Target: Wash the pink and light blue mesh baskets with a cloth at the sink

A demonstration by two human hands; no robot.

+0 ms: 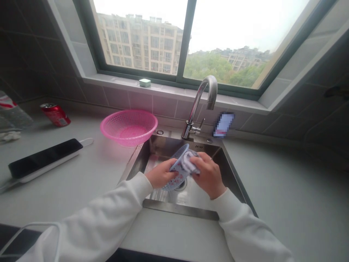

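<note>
Over the sink [231, 171], my left hand [163, 174] grips the edge of a light blue perforated basket [174, 181], which is tilted on its side. Pinkish-red spots show on or through its surface. My right hand [208, 173] is closed around a bunched, grey-and-white cloth [188, 162] and presses it against the basket's right side. Part of the basket is hidden behind the cloth and my fingers. Below it, the sink's drain [180, 185] shows in part.
A steel faucet [201, 105] arches over the sink's back edge. To the left stand a pink basket [129, 125], a red can [56, 114], a black-and-white device [46, 160] and a clear bottle [13, 112]. A blurred phone [224, 124] leans behind right; a green box [144, 82] sits on the sill.
</note>
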